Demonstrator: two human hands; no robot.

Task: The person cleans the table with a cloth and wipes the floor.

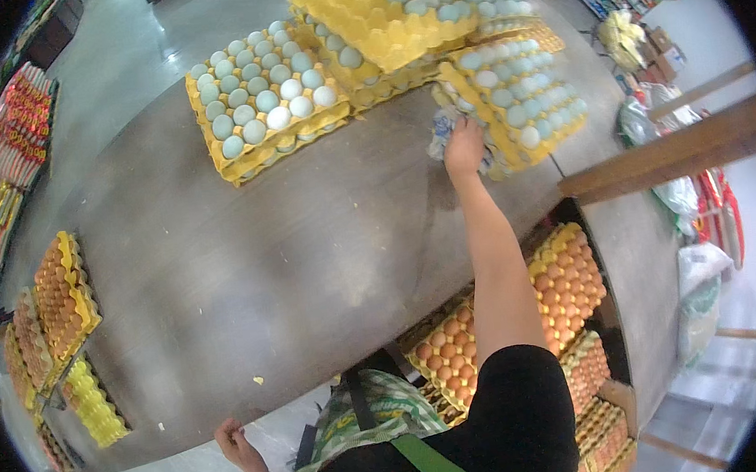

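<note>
My right hand (465,147) reaches far across the brown table (272,259) and is closed on a crumpled white and blue cloth (440,133), pressed against the tabletop. It lies right beside a stack of yellow egg trays (513,157) with pale blue-green eggs. To the left, another yellow tray stack (237,171) holds similar eggs. Behind them a partly bare yellow tray (359,22) lies tilted on more egg trays. My left hand (234,437) hangs by the near table edge with curled fingers; nothing shows in it.
Trays of brown eggs (446,358) fill the space below the table's near right side. More brown-egg trays (60,297) and a bright yellow tray (92,402) stand at the left end. A wooden beam (673,146) juts in at the right. Small scraps (258,381) lie on the tabletop.
</note>
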